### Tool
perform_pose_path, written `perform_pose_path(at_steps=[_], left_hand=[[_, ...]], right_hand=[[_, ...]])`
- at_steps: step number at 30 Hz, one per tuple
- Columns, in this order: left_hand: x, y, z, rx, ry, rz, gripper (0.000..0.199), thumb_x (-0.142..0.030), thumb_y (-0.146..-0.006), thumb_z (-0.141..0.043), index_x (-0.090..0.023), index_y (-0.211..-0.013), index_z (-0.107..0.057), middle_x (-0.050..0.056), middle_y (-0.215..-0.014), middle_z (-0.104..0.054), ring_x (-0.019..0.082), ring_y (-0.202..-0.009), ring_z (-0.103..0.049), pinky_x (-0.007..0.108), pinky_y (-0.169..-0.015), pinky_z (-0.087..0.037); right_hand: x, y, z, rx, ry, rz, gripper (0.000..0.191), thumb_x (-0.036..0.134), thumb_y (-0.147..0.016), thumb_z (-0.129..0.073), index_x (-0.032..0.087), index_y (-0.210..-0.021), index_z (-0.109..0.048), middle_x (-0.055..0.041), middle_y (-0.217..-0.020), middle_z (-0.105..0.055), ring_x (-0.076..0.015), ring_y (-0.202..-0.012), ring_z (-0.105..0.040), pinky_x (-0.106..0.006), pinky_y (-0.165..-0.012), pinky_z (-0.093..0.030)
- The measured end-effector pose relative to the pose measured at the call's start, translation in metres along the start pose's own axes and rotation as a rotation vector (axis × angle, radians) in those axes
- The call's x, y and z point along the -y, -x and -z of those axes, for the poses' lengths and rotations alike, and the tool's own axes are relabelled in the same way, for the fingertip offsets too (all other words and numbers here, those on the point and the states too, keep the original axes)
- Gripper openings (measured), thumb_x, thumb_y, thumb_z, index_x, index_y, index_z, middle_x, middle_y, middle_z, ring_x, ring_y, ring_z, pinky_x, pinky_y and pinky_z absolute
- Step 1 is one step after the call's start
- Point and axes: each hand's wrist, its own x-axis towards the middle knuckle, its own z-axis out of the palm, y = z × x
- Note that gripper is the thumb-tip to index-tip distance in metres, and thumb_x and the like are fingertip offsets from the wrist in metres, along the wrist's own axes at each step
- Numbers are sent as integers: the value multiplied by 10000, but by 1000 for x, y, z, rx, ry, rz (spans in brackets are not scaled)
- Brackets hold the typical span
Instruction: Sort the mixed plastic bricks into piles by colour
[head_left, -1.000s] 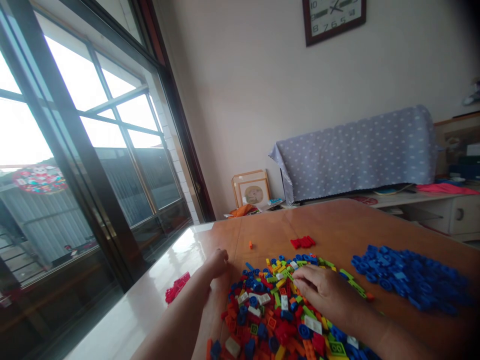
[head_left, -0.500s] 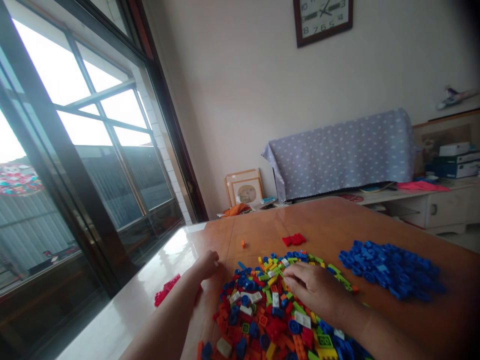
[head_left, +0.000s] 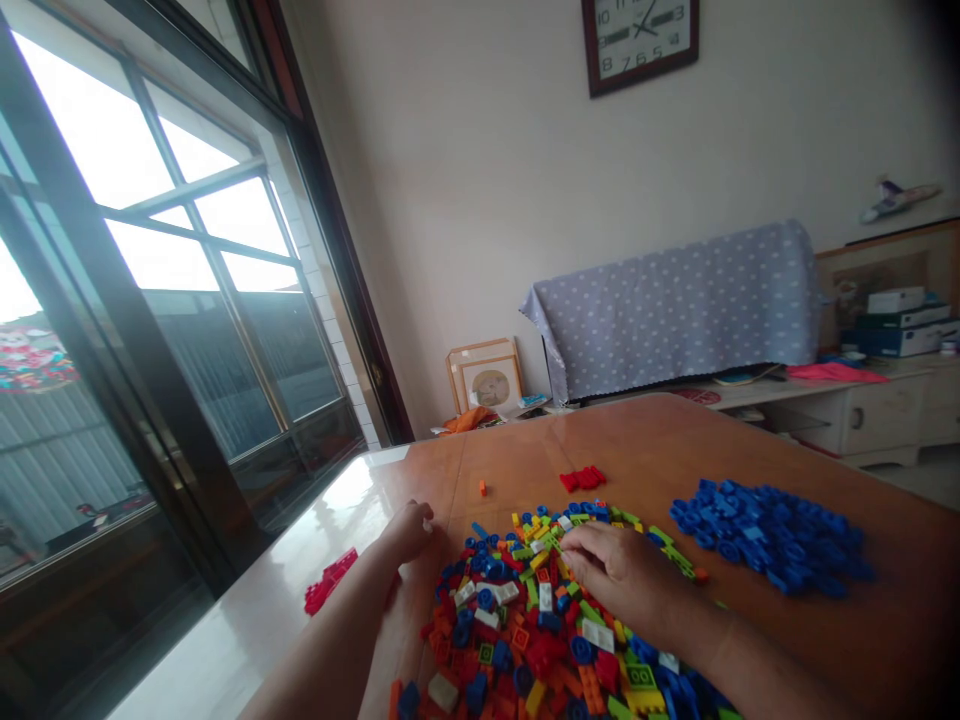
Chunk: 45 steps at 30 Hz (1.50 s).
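A mixed heap of toy building bricks (head_left: 525, 640) in red, orange, yellow, green, white and blue spreads over the near part of the wooden table. Over the upper right of this heap is my right hand (head_left: 611, 560), its thumb and fingers drawn together low among the bricks; whatever lies between the fingertips is hidden. Left of the heap, close to the tabletop, my left hand (head_left: 409, 530) has its fingers curled in, and I cannot make out what they hold. Several red bricks (head_left: 330, 580) lie beside my left forearm.
To the right sits a separate pile of blue bricks (head_left: 769, 535). Farther back are a small row of red bricks (head_left: 583, 479) and one orange brick (head_left: 483, 488). Beyond the wooden table (head_left: 637, 430) stands a low white cabinet (head_left: 877, 415); glass doors (head_left: 247, 300) are at left.
The whole view has shifted slightly. Both hands keep nearly the same place and pose relative to the bricks, and no brick has visibly moved.
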Motion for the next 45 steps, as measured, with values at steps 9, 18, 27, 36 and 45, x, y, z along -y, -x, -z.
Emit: perform_pose_path(at_steps=[9, 18, 27, 36, 45], left_hand=[[-32, 27, 20, -98, 26, -152, 371, -173, -867, -523, -194, -1219, -637, 109, -1340, -571, 277, -1244, -508, 379, -1036, -404], [-74, 125, 49, 96, 84, -326, 410, -372, -934, -490, -256, -1314, -591, 89, -1284, -642, 259, -1165, -604, 378, -976, -479], [-85, 169, 34, 13, 160, -300, 479, -452, -990, -362, -193, -1329, -579, 131, -1434, -549, 298, -1297, -525, 433, -1073, -437], [-74, 162, 27, 17, 161, -433, 427, -456, -962, -450, -226, -1287, -606, 110, -1333, -618, 291, -1238, -561, 428, -1049, -448], [-79, 163, 14, 50, 209, -505, 453, -503, -961, -451, -255, -1313, -592, 106, -1374, -581, 315, -1254, -535, 473, -1061, -424]], right_hand=[[1, 0, -1, 23, 19, 5, 181, 270, -932, -510, 238, -863, -674, 3, -837, -683, -162, -807, -627, -266, -747, -426], [-4, -1, -2, 23, 37, 4, 212, 323, -945, -485, 265, -901, -684, 5, -877, -708, -176, -830, -650, -282, -740, -443], [-35, -2, -6, -20, 170, -45, 275, 386, -933, -452, 287, -965, -707, -26, -959, -730, -212, -858, -667, -309, -755, -472], [-53, -2, -4, 72, 408, -105, 284, 371, -898, -504, 281, -1075, -706, -57, -1063, -723, -264, -1015, -620, -370, -874, -445], [-33, 2, -18, 209, 285, -10, 329, 312, -883, -541, 291, -1178, -686, -45, -1163, -708, -249, -1101, -602, -376, -979, -424]])
